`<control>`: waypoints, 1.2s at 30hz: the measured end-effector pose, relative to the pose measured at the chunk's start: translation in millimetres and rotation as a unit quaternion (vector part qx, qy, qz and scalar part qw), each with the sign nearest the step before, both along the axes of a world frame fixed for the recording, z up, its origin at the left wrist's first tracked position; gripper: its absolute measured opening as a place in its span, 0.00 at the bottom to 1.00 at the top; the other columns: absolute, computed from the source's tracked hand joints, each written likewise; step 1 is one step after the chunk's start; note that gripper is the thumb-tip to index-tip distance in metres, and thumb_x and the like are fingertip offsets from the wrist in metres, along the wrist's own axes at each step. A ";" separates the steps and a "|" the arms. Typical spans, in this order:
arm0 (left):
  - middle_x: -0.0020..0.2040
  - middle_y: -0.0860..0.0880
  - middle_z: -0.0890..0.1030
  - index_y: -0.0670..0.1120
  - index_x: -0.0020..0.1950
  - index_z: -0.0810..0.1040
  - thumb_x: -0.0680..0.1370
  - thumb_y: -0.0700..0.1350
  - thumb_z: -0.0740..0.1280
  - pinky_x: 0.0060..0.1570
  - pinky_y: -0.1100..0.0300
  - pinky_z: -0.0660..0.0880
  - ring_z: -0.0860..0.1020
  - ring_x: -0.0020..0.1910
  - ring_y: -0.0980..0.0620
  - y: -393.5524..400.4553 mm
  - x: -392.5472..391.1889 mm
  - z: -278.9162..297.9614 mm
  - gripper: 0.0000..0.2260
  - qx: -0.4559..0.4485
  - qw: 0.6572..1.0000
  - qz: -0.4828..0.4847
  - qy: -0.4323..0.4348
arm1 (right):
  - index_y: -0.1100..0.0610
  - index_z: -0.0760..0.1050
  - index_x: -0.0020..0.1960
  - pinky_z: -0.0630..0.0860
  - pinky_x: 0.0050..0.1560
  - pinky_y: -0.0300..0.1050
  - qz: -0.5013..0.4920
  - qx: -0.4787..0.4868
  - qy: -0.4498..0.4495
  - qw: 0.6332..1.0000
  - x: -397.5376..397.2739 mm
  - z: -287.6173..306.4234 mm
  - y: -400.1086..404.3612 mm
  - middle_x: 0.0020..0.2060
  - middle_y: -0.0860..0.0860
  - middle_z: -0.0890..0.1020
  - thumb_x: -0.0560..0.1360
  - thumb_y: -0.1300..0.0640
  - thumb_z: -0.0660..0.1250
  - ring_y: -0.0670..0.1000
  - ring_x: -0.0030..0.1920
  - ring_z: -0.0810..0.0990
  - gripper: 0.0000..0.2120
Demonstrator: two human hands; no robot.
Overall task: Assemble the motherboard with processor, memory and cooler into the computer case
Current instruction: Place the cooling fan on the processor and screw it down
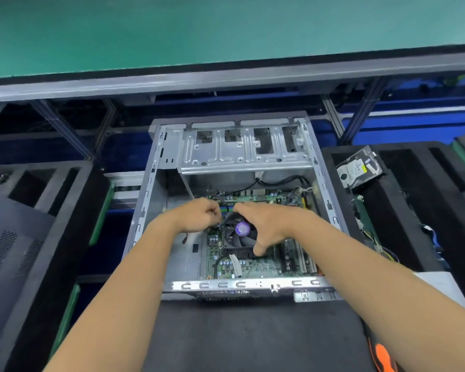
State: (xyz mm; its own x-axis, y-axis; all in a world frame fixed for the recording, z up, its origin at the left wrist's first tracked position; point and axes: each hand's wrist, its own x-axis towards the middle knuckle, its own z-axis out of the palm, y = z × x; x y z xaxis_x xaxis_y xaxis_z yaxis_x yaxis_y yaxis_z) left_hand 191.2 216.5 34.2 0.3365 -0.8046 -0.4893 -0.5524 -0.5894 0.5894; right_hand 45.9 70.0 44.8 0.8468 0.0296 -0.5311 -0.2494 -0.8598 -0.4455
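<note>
Black mat (253, 336) bears one case (156, 167); one motherboard (255, 265) lies inside. Right hand (266, 226), fingers spread, half hides one cooler (236, 234). Left hand (199, 214) is curled; what it holds is unclear.

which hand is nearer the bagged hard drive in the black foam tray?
Right. The right hand lies over the black cooler fan, on the bagged hard drive side; the left hand is beyond the fan.
</note>
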 end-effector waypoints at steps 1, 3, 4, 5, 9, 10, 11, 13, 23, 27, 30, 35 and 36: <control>0.32 0.55 0.74 0.48 0.43 0.75 0.79 0.47 0.64 0.32 0.62 0.66 0.71 0.31 0.56 0.2 -0.8 0.1 0.05 -0.011 1.000 0.009 0.013 | 0.52 0.56 0.72 0.71 0.57 0.49 -0.006 0.005 0.005 1.000 -0.1 -0.1 0.0 0.68 0.53 0.66 0.64 0.53 0.80 0.55 0.62 0.70 0.45; 0.31 0.54 0.74 0.47 0.46 0.74 0.76 0.55 0.67 0.32 0.62 0.66 0.70 0.29 0.57 0.7 -2.2 0.6 0.12 -0.025 0.999 0.010 0.034 | 0.52 0.55 0.73 0.71 0.64 0.52 -0.021 0.030 0.021 0.999 -0.4 -0.1 -2.7 0.71 0.52 0.65 0.64 0.50 0.80 0.55 0.67 0.69 0.47; 0.32 0.54 0.74 0.47 0.48 0.73 0.73 0.57 0.70 0.33 0.62 0.67 0.70 0.29 0.57 0.9 -3.4 0.3 0.15 -0.018 0.999 0.000 0.035 | 0.52 0.57 0.72 0.70 0.66 0.53 -0.035 0.055 0.030 0.997 -0.6 0.7 -5.7 0.70 0.51 0.66 0.64 0.49 0.81 0.55 0.67 0.69 0.46; 0.33 0.53 0.74 0.47 0.49 0.73 0.71 0.58 0.73 0.34 0.61 0.67 0.70 0.30 0.57 1.2 -5.2 -0.1 0.18 -0.007 0.999 -0.007 0.035 | 0.52 0.59 0.70 0.70 0.65 0.53 -0.050 0.081 0.037 0.995 -0.7 1.8 -9.0 0.68 0.50 0.68 0.63 0.48 0.81 0.54 0.66 0.70 0.44; 0.33 0.51 0.74 0.45 0.48 0.72 0.66 0.57 0.76 0.33 0.60 0.65 0.70 0.30 0.55 0.3 -8.5 -2.9 0.22 0.008 0.999 -0.002 0.035 | 0.50 0.67 0.60 0.74 0.55 0.49 -0.077 0.097 0.036 0.992 -0.3 3.9 -15.3 0.54 0.45 0.75 0.62 0.45 0.82 0.52 0.55 0.76 0.34; 0.33 0.51 0.74 0.45 0.47 0.72 0.67 0.56 0.76 0.32 0.60 0.65 0.70 0.29 0.56 -0.7 -8.7 -3.1 0.21 0.007 0.999 -0.004 0.038 | 0.50 0.68 0.59 0.74 0.50 0.46 -0.071 0.082 0.025 0.994 -0.1 4.2 -14.6 0.51 0.44 0.75 0.61 0.44 0.82 0.51 0.52 0.77 0.34; 0.32 0.52 0.74 0.46 0.46 0.71 0.68 0.55 0.76 0.31 0.61 0.65 0.70 0.27 0.58 -1.5 -9.0 -2.9 0.20 0.004 0.999 -0.005 0.044 | 0.50 0.68 0.59 0.74 0.47 0.44 -0.065 0.067 0.013 0.996 0.3 4.8 -13.4 0.50 0.44 0.75 0.60 0.43 0.82 0.50 0.50 0.77 0.35; 0.29 0.53 0.74 0.46 0.44 0.70 0.68 0.53 0.76 0.28 0.63 0.63 0.68 0.23 0.60 -2.6 -8.7 -2.9 0.18 -0.011 0.999 0.001 0.051 | 0.52 0.69 0.60 0.73 0.44 0.42 -0.056 0.044 -0.008 0.997 1.3 5.6 -10.9 0.51 0.45 0.76 0.57 0.41 0.82 0.49 0.49 0.77 0.38; 0.29 0.53 0.74 0.46 0.47 0.70 0.71 0.48 0.75 0.29 0.61 0.66 0.68 0.23 0.59 0.8 -6.1 -6.9 0.15 -0.016 0.998 -0.003 0.063 | 0.50 0.68 0.58 0.68 0.37 0.39 -0.057 0.023 -0.011 0.998 0.8 5.4 -7.7 0.44 0.41 0.74 0.55 0.39 0.82 0.45 0.44 0.75 0.39; 0.31 0.52 0.74 0.50 0.46 0.70 0.69 0.48 0.76 0.32 0.60 0.67 0.70 0.27 0.57 2.4 -3.0 -10.0 0.16 -0.016 0.998 0.007 0.055 | 0.52 0.67 0.64 0.70 0.47 0.45 -0.066 0.024 -0.002 0.998 0.0 4.5 -6.8 0.56 0.49 0.77 0.57 0.41 0.82 0.52 0.51 0.75 0.43; 0.32 0.52 0.74 0.50 0.46 0.70 0.69 0.50 0.76 0.34 0.60 0.67 0.70 0.29 0.55 2.9 -2.2 -9.1 0.16 -0.007 0.998 0.012 0.056 | 0.53 0.62 0.67 0.72 0.56 0.49 -0.083 0.059 0.024 0.994 -0.6 2.4 -5.7 0.65 0.52 0.72 0.61 0.46 0.82 0.54 0.58 0.73 0.43; 0.30 0.53 0.75 0.44 0.44 0.74 0.76 0.49 0.69 0.25 0.69 0.64 0.68 0.22 0.63 1.6 3.3 -1.3 0.09 -0.053 0.998 0.045 0.008 | 0.50 0.52 0.72 0.67 0.67 0.61 -0.066 0.050 0.080 0.993 -1.6 0.9 -3.5 0.72 0.54 0.62 0.66 0.46 0.79 0.60 0.67 0.67 0.46; 0.30 0.52 0.76 0.43 0.44 0.75 0.77 0.48 0.68 0.25 0.71 0.64 0.70 0.23 0.62 2.1 4.3 -0.4 0.09 -0.063 0.996 0.057 -0.003 | 0.49 0.51 0.73 0.66 0.68 0.62 -0.062 0.043 0.084 0.994 -1.6 0.6 -3.4 0.73 0.55 0.60 0.66 0.46 0.79 0.61 0.69 0.66 0.47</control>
